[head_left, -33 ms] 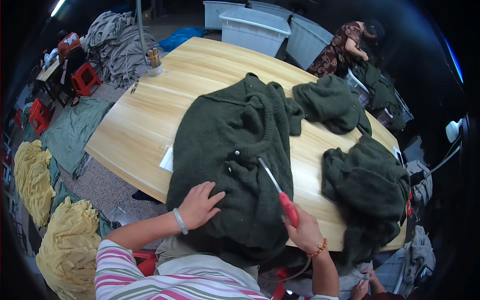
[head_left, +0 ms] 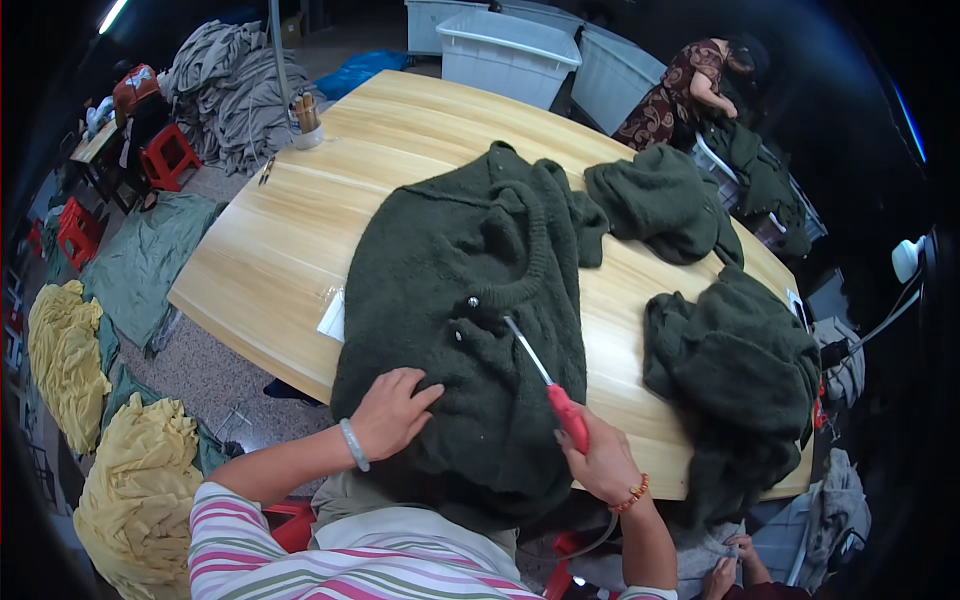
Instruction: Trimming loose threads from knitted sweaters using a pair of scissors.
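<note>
A dark green knitted sweater [head_left: 420,260] lies spread on the wooden table [head_left: 300,240], its ribbed neckline bunched towards the right. Two small shiny spots show on its front. My left hand [head_left: 395,412] rests on the lower left of the knit, fingers stretched out and slightly bent. In my right hand [head_left: 600,460] is a red-handled tool [head_left: 568,415] with a long thin metal shaft; its exact kind cannot be told. Its tip points away from me, at the folds below the neckline; whether it touches them is unclear. A grey cord runs below my right wrist.
More dark green knitwear [head_left: 740,350] lies on the right of the table, with another piece [head_left: 655,205] behind it. A cup of sticks [head_left: 307,125] stands at the far left edge. White bins [head_left: 510,55] stand beyond. A person [head_left: 680,95] bends over a bin at the far right.
My right hand and the tool have shifted slightly left, so the tip sits a little further left over the sweater. My left hand stays on the knit.
</note>
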A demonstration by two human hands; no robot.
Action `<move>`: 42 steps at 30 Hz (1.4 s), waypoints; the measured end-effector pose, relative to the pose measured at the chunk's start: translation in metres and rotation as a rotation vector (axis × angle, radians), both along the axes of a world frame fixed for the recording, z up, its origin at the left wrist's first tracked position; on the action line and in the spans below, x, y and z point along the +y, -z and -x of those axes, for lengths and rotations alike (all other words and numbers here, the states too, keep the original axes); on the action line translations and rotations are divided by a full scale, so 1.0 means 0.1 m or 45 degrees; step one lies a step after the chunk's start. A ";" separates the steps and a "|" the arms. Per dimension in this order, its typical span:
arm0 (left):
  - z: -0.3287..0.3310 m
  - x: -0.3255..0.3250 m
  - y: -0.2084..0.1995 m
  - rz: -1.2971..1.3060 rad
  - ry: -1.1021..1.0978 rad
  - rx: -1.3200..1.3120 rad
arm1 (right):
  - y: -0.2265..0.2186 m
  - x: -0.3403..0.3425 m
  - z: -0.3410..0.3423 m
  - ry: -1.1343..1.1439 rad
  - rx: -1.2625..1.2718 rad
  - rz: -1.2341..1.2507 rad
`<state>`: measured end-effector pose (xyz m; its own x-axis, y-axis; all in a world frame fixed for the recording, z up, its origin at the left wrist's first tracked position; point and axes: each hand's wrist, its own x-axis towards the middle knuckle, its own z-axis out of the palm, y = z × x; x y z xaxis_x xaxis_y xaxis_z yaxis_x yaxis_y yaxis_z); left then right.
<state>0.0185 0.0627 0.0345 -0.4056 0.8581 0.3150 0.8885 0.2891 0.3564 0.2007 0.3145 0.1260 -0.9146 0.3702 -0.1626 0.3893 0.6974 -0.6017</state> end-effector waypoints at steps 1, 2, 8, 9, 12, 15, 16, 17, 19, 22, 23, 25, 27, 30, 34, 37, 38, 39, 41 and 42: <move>-0.01 -0.03 0.00 -0.026 -0.004 -0.006 | 0.02 -0.02 0.04 -0.038 0.004 0.018; -0.01 -0.11 -0.02 -0.012 -0.013 -0.018 | 0.07 -0.04 0.10 -0.047 -0.008 0.033; 0.01 -0.42 -0.26 0.146 0.161 -1.472 | 0.50 0.38 0.39 0.198 -0.096 0.311; -0.03 -0.50 -0.24 -0.060 0.258 -1.808 | 0.53 0.48 0.43 0.244 -0.097 0.239; -0.15 -0.52 -0.37 -0.254 0.210 -2.004 | 0.58 0.77 0.37 0.338 -0.073 0.244; -0.22 -0.56 -0.26 0.367 0.434 -2.253 | 0.49 0.75 0.24 0.315 -0.071 0.232; -0.26 -0.54 -0.28 0.614 0.545 -2.262 | 0.38 0.63 0.24 0.327 -0.087 0.114; -0.28 -0.50 -0.31 0.607 0.539 -2.268 | 0.33 0.57 0.24 0.341 -0.100 -0.004; -0.26 -0.37 -0.43 0.655 0.527 -2.021 | 0.31 0.54 0.08 0.327 -0.034 -0.024; -0.10 0.00 -0.36 -0.222 0.158 -0.910 | 0.20 0.41 -0.05 0.268 0.054 -0.097; 0.00 0.11 -0.33 -0.252 -0.042 -0.747 | 0.17 0.35 -0.07 0.234 0.045 -0.107; 0.22 0.34 -0.03 -0.255 -0.309 -0.458 | 0.14 0.25 -0.08 0.181 0.038 -0.115; 0.23 0.48 0.03 -0.232 -0.411 -0.291 | 0.19 0.20 -0.16 0.203 0.025 -0.117; 0.00 0.49 -0.05 -0.020 -0.172 -0.566 | 0.14 0.16 -0.23 0.217 -0.003 -0.119; -0.14 0.22 0.07 -0.255 0.009 -0.717 | 0.10 0.08 -0.19 0.138 -0.054 -0.106; -0.31 -0.08 -0.33 -0.253 0.090 -1.047 | 0.01 0.03 -0.18 0.063 -0.068 -0.145; -0.38 -0.16 -0.50 -0.128 0.088 -1.305 | -0.03 0.02 -0.19 0.017 -0.080 -0.178; -0.40 -0.22 -0.64 0.197 0.113 -1.428 | -0.05 0.00 -0.16 0.007 -0.082 -0.173; -0.40 -0.22 -0.75 0.710 0.216 -1.270 | -0.08 -0.04 -0.12 -0.037 -0.111 -0.164; -0.42 -0.21 -0.69 0.708 0.215 -1.273 | -0.08 -0.06 -0.11 -0.039 -0.114 -0.165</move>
